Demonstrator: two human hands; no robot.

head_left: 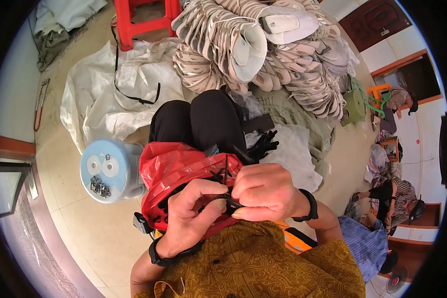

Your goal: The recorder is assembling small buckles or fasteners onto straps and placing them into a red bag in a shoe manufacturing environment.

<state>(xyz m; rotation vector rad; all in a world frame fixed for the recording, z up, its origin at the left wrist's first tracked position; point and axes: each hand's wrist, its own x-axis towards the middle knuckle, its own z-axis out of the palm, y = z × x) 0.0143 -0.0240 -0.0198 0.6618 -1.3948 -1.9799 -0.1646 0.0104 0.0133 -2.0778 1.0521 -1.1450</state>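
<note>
Above my lap, my left hand [193,211] pinches a thin black strap [232,201] between thumb and fingertips. My right hand [265,188] is closed on the same strap from the other side, fingers curled. The two hands almost touch, and what lies between the fingertips is partly hidden. Beneath them a red plastic bag [166,161] sits on my lap, with more black pieces showing in it. To the left stands a light blue stool [92,149]. Several small metal buckles [100,187] lie in a pile on its top, with a single one apart.
Ahead, stacked shoe uppers [208,44] form a large heap beside a red stool [149,25]. A white sack [99,89] covers floor at the far left. A black glove [263,145] lies beside my knee. Other people [402,203] sit along the right.
</note>
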